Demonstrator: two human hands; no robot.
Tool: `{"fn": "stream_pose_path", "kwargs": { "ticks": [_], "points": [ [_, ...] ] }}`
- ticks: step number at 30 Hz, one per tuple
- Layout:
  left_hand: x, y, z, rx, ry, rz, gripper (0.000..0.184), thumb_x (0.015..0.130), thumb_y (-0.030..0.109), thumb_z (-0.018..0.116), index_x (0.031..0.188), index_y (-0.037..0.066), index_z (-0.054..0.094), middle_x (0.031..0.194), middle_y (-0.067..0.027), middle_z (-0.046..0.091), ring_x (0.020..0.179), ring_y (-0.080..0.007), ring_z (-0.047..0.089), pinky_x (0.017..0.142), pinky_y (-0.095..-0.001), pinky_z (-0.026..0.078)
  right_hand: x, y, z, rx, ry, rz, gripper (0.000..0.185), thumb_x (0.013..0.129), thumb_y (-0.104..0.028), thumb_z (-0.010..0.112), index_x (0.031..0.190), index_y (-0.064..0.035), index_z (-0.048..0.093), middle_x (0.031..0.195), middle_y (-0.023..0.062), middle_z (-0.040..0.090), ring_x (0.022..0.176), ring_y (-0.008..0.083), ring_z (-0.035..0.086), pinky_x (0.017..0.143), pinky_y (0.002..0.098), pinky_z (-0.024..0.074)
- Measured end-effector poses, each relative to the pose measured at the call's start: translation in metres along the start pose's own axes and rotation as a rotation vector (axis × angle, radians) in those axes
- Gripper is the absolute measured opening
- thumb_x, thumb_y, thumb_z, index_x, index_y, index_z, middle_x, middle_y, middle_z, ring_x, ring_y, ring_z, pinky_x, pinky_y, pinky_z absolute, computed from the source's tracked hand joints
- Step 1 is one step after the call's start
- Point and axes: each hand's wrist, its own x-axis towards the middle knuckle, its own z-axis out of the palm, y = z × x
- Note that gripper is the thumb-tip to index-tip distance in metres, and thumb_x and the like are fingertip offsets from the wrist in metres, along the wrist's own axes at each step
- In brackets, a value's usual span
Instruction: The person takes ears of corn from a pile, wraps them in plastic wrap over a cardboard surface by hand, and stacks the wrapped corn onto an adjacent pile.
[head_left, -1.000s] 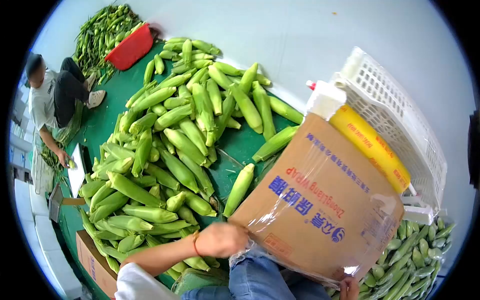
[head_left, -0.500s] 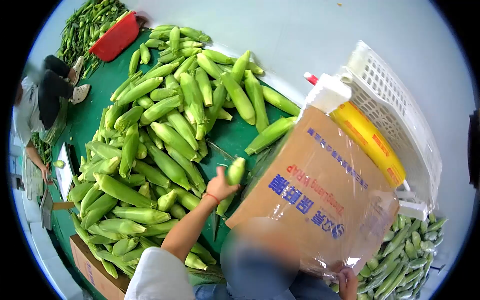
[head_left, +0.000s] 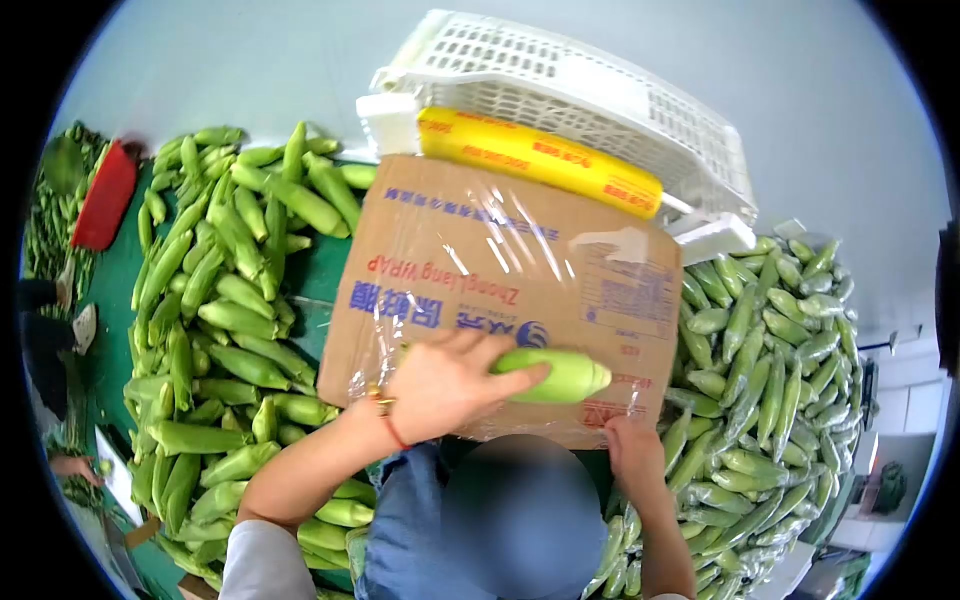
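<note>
My left hand (head_left: 445,385) is closed around an ear of corn (head_left: 565,378) in green husk, holding it level over the near part of a cardboard box (head_left: 400,255). Clear plastic wrap (head_left: 530,240) is drawn across the box top from a yellow-printed roll (head_left: 540,160) at its far side. At the near right edge of the box, my right hand (head_left: 632,450) is closed, its fingers pinching the edge of the wrap. Blue and red print shows through the wrap.
Unwrapped corn (head_left: 240,370) is heaped to the left on a green surface (head_left: 318,268). Wrapped ears (head_left: 770,400) are piled at right. Behind the roll stands a white plastic crate (head_left: 600,85). A red basin (head_left: 105,195) and another person's hand (head_left: 75,467) are at far left.
My left hand has carried the ear of corn from beside the heap to over the wrapped box top. My view has turned right. My right hand stays at the box's near edge.
</note>
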Motion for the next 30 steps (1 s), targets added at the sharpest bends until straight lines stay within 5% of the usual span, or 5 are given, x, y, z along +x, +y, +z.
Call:
{"fn": "stream_pose_path", "kwargs": {
  "ticks": [5, 9, 18, 23, 30],
  "points": [
    [0.024, 0.006, 0.035, -0.157, -0.181, -0.022, 0.057, 0.072, 0.03, 0.074, 0.126, 0.025, 0.058, 0.11, -0.0065, 0.063, 0.098, -0.0242, 0.062, 0.079, -0.0374, 0.053, 0.0, 0.002, -0.034, 1.285, 0.064, 0.167, 0.029, 0.088, -0.022, 0.064, 0.109, -0.0029, 0.056, 0.099, 0.0145, 0.064, 0.094, 0.0348, 0.061, 0.086, 0.0403, 0.0468],
    [0.006, 0.015, 0.044, 0.101, 0.269, 0.024, 0.051, 0.074, 0.034, 0.074, 0.12, 0.017, 0.062, 0.118, -0.009, 0.061, 0.109, -0.0265, 0.059, 0.091, -0.0419, 0.047, 0.083, -0.041, 0.009, 0.102, 0.255, -0.331, 0.052, 0.084, -0.036, 0.069, 0.12, -0.0028, 0.053, 0.124, 0.0141, 0.055, 0.117, 0.0343, 0.05, 0.1, 0.0446, 0.0366],
    [-0.003, -0.048, -0.009, -0.28, 0.465, -0.365, 0.011, 0.082, 0.009, 0.069, 0.09, 0.002, 0.067, 0.069, -0.0091, 0.06, 0.063, -0.0271, 0.061, 0.062, -0.0397, 0.051, 0.124, -0.039, 0.021, -0.077, 0.503, -0.423, 0.041, 0.075, -0.045, 0.072, 0.097, -0.0103, 0.065, 0.095, 0.0046, 0.056, 0.087, 0.0252, 0.056, 0.061, 0.0363, 0.0487],
    [0.064, -0.045, 0.048, 0.124, -0.222, -0.428, 0.025, 0.088, 0.026, 0.059, 0.105, 0.009, 0.062, 0.062, -0.0179, 0.06, 0.064, -0.0362, 0.063, 0.058, -0.0471, 0.05, 0.135, -0.036, 0.012, -0.029, 0.334, -0.317, 0.037, 0.084, -0.044, 0.064, 0.088, -0.0078, 0.063, 0.088, 0.0086, 0.061, 0.07, 0.0298, 0.061, 0.055, 0.0396, 0.0514],
    [-0.007, 0.037, 0.037, 0.084, -0.234, -0.331, 0.075, 0.085, 0.044, 0.059, 0.138, -0.005, 0.039, 0.148, -0.0247, 0.034, 0.138, -0.0399, 0.031, 0.114, -0.0523, 0.019, 0.107, -0.055, -0.027, 0.028, -0.259, -0.156, 0.053, 0.093, -0.054, 0.048, 0.105, -0.0033, 0.054, 0.084, 0.02, 0.066, 0.066, 0.0388, 0.067, 0.055, 0.0464, 0.0529]
  ]
}}
